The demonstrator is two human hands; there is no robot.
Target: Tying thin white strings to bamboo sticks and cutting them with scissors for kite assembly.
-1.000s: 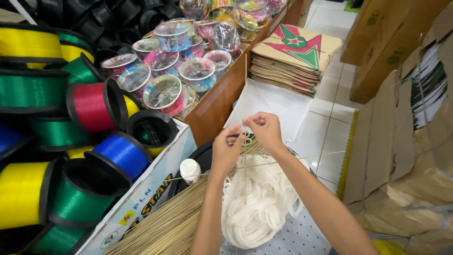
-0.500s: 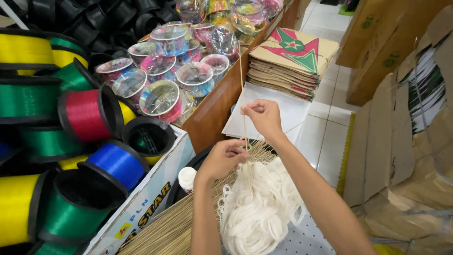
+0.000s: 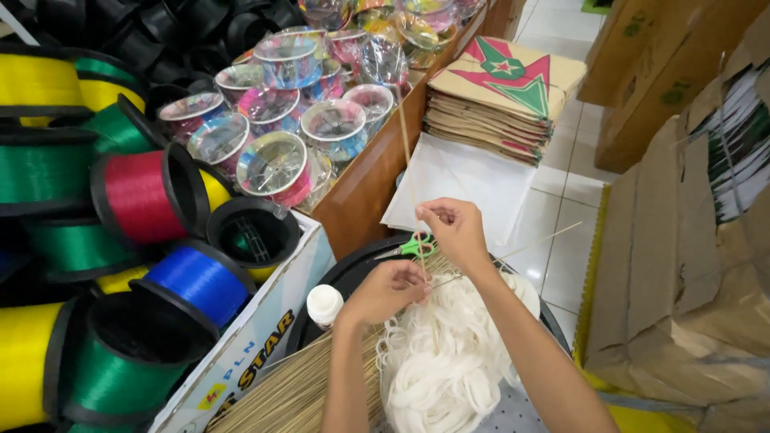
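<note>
Both hands have drawn apart since the earlier frames: my right hand [image 3: 455, 228] now sits higher, my left hand [image 3: 387, 290] lower over the white string [image 3: 449, 361]. Right fingers are pinched on a thin stick [image 3: 407, 152] that stands nearly upright, its tip up by the wooden edge [image 3: 377, 172]. Left fingers are closed where a second stick [image 3: 521, 247] crosses it; whether thread is held there I cannot tell. To do this well, I judge the crossing must stay pinned tight while the thread is kept taut.

Room is narrow: spools [image 3: 152, 200] and the box [image 3: 257, 345] crowd the left, cardboard [image 3: 682, 281] the right, scissors [image 3: 405, 247] just beside the hands. Open floor [image 3: 561, 200] lies ahead.
</note>
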